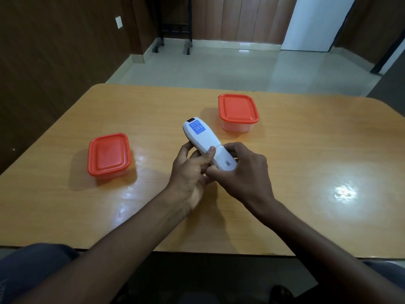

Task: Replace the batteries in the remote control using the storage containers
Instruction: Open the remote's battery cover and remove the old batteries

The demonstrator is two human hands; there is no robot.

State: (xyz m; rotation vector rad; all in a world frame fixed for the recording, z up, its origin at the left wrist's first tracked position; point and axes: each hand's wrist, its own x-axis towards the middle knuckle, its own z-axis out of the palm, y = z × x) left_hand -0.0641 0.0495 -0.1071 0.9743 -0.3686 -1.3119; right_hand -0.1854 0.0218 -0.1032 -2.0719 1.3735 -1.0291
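Note:
A white remote control (202,137) is held back side up above the middle of the table, a blue sticker near its far end. My left hand (190,172) grips its middle from the left, thumb pressed on the back. My right hand (245,172) wraps the near end, over the battery cover (225,160), whose seam shows beside my left thumb. Two clear storage containers with orange lids are closed: one at the left (108,154), one at the far right (238,110). Their contents are hidden.
The wooden table (328,150) has a rounded far-left corner, and its near edge runs just above my lap. Beyond the table lies a pale tiled floor, with a wheeled black stand (173,27) by the far wall.

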